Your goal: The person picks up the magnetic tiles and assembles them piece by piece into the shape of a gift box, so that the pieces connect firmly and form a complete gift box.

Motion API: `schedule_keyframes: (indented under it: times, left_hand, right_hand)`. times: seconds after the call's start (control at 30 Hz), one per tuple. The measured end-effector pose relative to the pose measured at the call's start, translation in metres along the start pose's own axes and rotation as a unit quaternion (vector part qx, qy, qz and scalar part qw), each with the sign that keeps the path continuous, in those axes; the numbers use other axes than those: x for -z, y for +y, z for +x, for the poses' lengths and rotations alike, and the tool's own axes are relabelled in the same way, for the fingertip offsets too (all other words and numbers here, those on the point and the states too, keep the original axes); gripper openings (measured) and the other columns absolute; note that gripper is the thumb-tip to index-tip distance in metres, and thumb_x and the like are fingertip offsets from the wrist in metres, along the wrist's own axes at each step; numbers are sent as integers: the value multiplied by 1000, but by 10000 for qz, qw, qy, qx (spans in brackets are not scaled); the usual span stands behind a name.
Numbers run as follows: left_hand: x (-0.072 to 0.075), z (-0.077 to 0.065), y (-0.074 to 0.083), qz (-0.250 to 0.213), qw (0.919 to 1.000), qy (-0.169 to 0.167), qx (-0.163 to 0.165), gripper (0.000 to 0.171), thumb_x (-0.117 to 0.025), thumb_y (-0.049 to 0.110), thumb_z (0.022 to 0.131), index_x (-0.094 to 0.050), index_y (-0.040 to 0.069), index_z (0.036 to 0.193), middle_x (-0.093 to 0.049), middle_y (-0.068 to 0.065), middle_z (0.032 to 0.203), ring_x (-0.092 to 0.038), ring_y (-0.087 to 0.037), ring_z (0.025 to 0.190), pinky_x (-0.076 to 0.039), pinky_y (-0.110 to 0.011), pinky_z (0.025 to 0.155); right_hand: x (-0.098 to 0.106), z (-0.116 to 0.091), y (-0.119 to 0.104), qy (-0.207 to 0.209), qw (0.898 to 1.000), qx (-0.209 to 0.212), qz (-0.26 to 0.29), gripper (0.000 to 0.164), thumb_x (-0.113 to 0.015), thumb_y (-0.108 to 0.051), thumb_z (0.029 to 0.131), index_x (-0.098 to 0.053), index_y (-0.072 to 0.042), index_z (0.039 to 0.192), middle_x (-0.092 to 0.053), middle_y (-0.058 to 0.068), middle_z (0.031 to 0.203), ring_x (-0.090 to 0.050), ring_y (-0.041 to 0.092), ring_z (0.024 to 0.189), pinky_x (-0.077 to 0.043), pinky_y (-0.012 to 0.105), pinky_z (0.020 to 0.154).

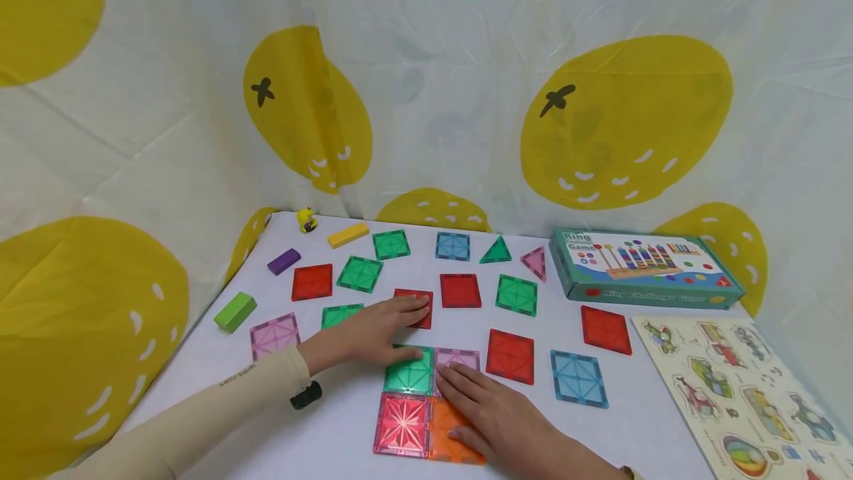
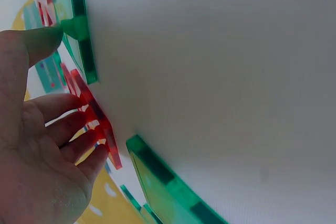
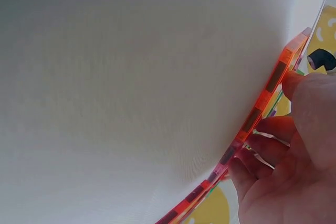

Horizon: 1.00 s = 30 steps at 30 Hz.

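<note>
My left hand (image 1: 369, 330) lies with its fingers spread over a red square tile (image 2: 97, 113). Its thumb touches the edge of a green square tile (image 1: 406, 380). That green tile forms a two-by-two block with a light purple tile (image 1: 463, 357), a pinkish-red tile (image 1: 402, 427) with a starburst pattern, and an orange tile (image 1: 443, 415). Across the purple and orange tiles rests my right hand (image 1: 503, 417), fingers stretched forward and thumb on the orange one. In the right wrist view, its fingertips touch the faces of tiles along the orange tile's edge (image 3: 265, 95).
Loose red tiles (image 1: 510, 356), green tiles (image 1: 516, 295) and blue tiles (image 1: 578, 378) surround the block. Small blocks, one light green (image 1: 235, 312), lie at the left. A game box (image 1: 649, 269) and a picture puzzle board (image 1: 746, 398) occupy the right, before a lemon-print curtain (image 1: 440, 95).
</note>
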<state>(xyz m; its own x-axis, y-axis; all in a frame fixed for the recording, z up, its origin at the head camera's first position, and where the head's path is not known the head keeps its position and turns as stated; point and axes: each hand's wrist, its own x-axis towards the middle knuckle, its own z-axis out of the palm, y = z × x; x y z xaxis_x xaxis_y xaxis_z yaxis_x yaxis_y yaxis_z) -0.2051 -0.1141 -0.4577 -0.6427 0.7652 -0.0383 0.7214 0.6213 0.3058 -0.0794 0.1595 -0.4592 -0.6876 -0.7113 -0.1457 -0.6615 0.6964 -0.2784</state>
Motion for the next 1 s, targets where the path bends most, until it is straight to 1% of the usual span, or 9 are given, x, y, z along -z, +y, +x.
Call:
schedule_keyframes:
  times: [0.13,0.3,0.47,0.57,0.77,0.9,1.0]
  left_hand:
    - [-3,-2,4,51,10000,17,-26,78,-70,51,99,-45,10,161,-35,-3,169,-34,-25,153,-40,-46,117]
    - [-7,-9,5,-105,9999,12,-52,76,-70,48,101,-44,11,162,-34,-2,170,-32,-24,154,-38,-48,118]
    - [-10,-15,9,-154,9996,33,-239,73,-68,46,103,-44,12,162,-34,-2,170,-31,-23,155,-36,-47,119]
    - [-11,-18,11,-112,9995,67,-282,71,-66,46,104,-44,12,162,-34,-1,170,-31,-23,155,-36,-47,119]
    - [-13,-22,16,-120,9991,120,-379,69,-64,44,106,-43,11,162,-34,-3,170,-31,-26,155,-34,-48,120]
    - [-13,-23,16,-190,9991,121,-354,70,-65,44,105,-42,11,163,-34,-3,170,-29,-26,156,-34,-48,120]
    - [-14,-23,15,-217,9988,164,-403,70,-65,45,105,-43,11,163,-34,-4,170,-30,-26,155,-35,-48,119]
  right_hand:
    - [1,0,0,-38,10000,-50,5,73,-45,-62,106,-31,-26,168,-32,-8,170,-31,20,154,-48,48,110]
    - [0,1,1,-77,9999,-51,42,73,-44,-63,107,-31,-26,168,-32,-8,170,-31,19,154,-47,48,111]
    - [0,1,0,-71,10000,-60,36,73,-44,-63,107,-31,-26,168,-32,-8,170,-32,19,154,-46,48,112]
    - [-1,0,1,-45,10000,-55,-17,73,-43,-63,107,-31,-26,168,-32,-8,170,-32,19,154,-46,48,112]
    - [-1,1,2,12,9999,-10,-138,74,-41,-64,107,-31,-26,169,-32,-8,170,-33,20,153,-48,49,110]
    - [-1,2,2,29,9999,10,-150,74,-43,-64,107,-31,-25,168,-33,-7,170,-33,20,153,-49,49,109]
    - [2,2,2,-56,9999,-18,-91,74,-46,-63,106,-32,-26,168,-34,-8,169,-34,20,153,-48,51,110]
